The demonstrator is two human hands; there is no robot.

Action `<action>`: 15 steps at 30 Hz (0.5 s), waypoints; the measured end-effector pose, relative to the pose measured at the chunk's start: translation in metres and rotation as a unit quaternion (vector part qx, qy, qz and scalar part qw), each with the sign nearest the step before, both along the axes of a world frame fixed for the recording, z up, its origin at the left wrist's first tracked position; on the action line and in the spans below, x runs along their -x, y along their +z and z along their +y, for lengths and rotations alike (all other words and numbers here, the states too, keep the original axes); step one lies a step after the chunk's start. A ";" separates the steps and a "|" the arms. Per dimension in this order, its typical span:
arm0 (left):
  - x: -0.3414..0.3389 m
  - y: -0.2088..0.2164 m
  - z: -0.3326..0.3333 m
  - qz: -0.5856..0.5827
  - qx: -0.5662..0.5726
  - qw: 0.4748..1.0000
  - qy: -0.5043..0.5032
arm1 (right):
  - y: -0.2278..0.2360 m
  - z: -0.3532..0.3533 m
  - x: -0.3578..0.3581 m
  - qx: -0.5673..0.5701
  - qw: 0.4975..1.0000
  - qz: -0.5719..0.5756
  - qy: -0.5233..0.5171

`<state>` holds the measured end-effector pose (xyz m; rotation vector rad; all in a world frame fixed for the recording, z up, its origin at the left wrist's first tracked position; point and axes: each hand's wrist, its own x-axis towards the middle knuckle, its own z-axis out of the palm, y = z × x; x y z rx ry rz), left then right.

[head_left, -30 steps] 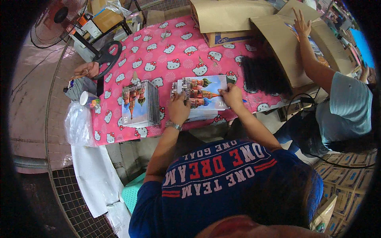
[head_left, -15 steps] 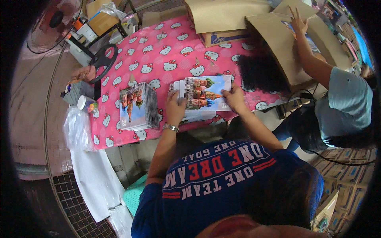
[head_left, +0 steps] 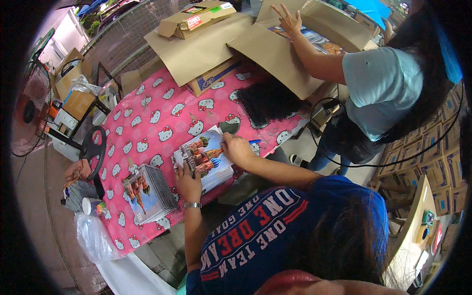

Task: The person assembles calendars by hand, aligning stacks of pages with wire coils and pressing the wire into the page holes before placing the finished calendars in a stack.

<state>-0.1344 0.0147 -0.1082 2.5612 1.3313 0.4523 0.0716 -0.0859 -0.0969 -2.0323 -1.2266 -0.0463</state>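
In front of me lies a stack of wire-bound notebooks (head_left: 218, 183), their covers printed with a colourful onion-domed building. At the near left edge of the top notebook (head_left: 205, 153), my left hand (head_left: 189, 183) has its fingers curled on the cover's border. My right hand (head_left: 238, 149) grips the opposite edge, with the thumb on the cover and the other fingers partly hidden. To the left stands a second neat stack of the same notebooks (head_left: 147, 194), its wire coils facing the first stack.
A pink patterned cloth (head_left: 155, 132) covers the table. Behind are open cardboard boxes (head_left: 275, 64) and a black bristly bundle (head_left: 270, 101). A co-worker (head_left: 383, 93) at the right reaches over a box. A plastic cup (head_left: 92, 206) and fan (head_left: 30, 110) are at left.
My view has turned, showing more of the boxes and the co-worker. Both hands stay at the notebook's edges; the notebook now lies squarer on its stack. The co-worker's hand remains raised over the box.
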 end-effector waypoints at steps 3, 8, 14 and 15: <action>0.000 0.000 -0.001 -0.023 -0.002 1.000 -0.001 | 0.013 0.000 0.004 -0.026 0.998 0.059 0.024; 0.009 0.003 0.023 -0.332 0.189 0.924 0.007 | 0.048 0.007 -0.010 -0.072 0.949 0.249 0.179; 0.025 0.063 0.019 -0.555 0.226 0.799 -0.048 | 0.061 0.012 -0.016 -0.125 0.899 0.317 0.276; 0.022 0.057 0.020 -0.517 0.189 0.834 -0.026 | 0.053 0.014 -0.015 -0.129 0.907 0.288 0.279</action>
